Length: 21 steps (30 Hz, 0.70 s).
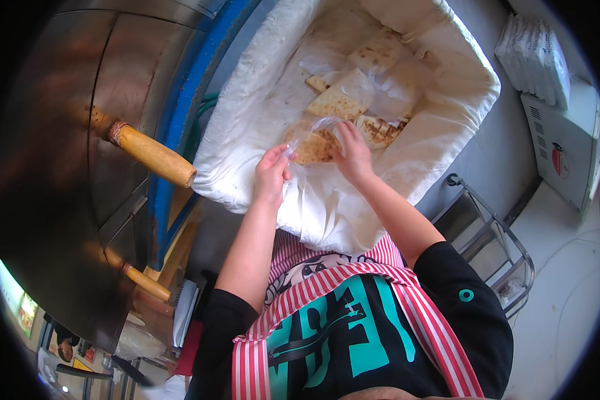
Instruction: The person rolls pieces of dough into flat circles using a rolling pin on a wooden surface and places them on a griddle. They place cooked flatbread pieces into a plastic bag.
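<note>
Over a basket lined with white cloth (pixel 245 125), my left hand (pixel 271 172) pinches the gathered edge of a clear plastic bag (pixel 325 122). A browned round flatbread (pixel 312 147) lies at the bag, partly behind its film. My right hand (pixel 356 155) is at the flatbread's right edge, its thumb against the bread and its fingers by the film. Whether those fingers grip anything is hidden. Just beyond are a folded flatbread piece (pixel 337 102) and a darker, browned flatbread (pixel 380 132). Farther back, another flatbread (pixel 377 52) lies near clear film.
On the left, a metal-clad unit (pixel 45 165) with a blue frame (pixel 180 100) carries wooden handles; one handle (pixel 155 157) reaches the basket's rim. A metal cart (pixel 489 235) stands at right. Stacked white bags (pixel 532 55) rest on a white box-shaped appliance (pixel 562 140).
</note>
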### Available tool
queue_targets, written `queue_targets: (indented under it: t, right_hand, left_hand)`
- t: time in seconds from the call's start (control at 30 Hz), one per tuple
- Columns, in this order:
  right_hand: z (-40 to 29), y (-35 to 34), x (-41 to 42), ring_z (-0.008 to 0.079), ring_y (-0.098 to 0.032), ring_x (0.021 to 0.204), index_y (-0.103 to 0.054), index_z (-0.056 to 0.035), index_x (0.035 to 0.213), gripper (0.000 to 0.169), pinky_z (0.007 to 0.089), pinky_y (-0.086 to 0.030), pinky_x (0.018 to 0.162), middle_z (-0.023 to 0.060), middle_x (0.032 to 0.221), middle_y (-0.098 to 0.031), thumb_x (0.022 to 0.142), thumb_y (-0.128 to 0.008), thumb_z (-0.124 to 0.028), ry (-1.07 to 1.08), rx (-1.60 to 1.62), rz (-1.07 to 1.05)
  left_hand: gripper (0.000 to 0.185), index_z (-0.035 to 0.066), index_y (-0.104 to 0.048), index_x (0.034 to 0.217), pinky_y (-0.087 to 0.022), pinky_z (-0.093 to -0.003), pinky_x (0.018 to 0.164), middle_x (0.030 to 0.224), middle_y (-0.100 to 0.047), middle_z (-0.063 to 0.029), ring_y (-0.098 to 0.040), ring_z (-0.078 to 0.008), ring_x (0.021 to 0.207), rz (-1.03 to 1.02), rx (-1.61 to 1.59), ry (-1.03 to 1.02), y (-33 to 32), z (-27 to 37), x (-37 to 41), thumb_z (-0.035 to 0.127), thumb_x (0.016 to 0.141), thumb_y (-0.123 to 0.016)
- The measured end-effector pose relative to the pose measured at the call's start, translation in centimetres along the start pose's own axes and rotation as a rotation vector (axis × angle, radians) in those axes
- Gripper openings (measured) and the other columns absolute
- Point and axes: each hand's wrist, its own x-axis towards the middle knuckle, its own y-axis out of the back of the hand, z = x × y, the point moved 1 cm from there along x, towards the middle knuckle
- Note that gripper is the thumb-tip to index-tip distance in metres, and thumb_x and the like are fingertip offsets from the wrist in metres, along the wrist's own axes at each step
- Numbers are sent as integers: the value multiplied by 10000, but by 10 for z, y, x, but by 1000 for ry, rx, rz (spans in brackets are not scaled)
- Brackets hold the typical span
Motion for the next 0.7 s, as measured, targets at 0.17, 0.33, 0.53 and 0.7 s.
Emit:
queue_targets:
  t: [0.17, 0.33, 0.53, 0.7]
  right_hand:
    - [47, 26, 2, 351, -479, 1160, -516, -71, 1201, 567, 410, -410, 969, 157, 1225, -533, 672, -718, -71, -210, -225, 24]
    - [84, 21, 42, 290, -495, 1121, -584, -96, 1094, 444, 385, -391, 954, 115, 1110, -581, 665, -697, -126, -30, -774, -256]
    - [79, 68, 68, 267, -520, 1103, -647, -117, 994, 327, 392, -410, 920, 104, 1075, -608, 669, -679, -141, 286, -779, -727]
    - [80, 77, 78, 334, -589, 950, -590, -95, 1048, 479, 410, -473, 815, 143, 961, -636, 605, -741, -199, 69, -619, -756]
  left_hand:
    - [271, 36, -548, 1175, -409, -175, 524, 997, -654, -99, -492, -55, 572, -13, -37, 13, 2, 0, -3, 28, 908, -505]
    - [267, 41, -550, 1176, -418, -197, 598, 1010, -648, -80, -489, -62, 621, -61, -27, 0, -2, 6, -2, 37, 913, -500]
    - [263, 58, -553, 1170, -420, -196, 590, 1022, -652, -86, -495, -59, 619, -56, -71, -16, 6, 7, -2, 40, 913, -503]
    - [260, 68, -560, 1161, -421, -195, 579, 1021, -658, -83, -500, -57, 618, -54, -69, -8, 4, 6, 2, 35, 910, -502]
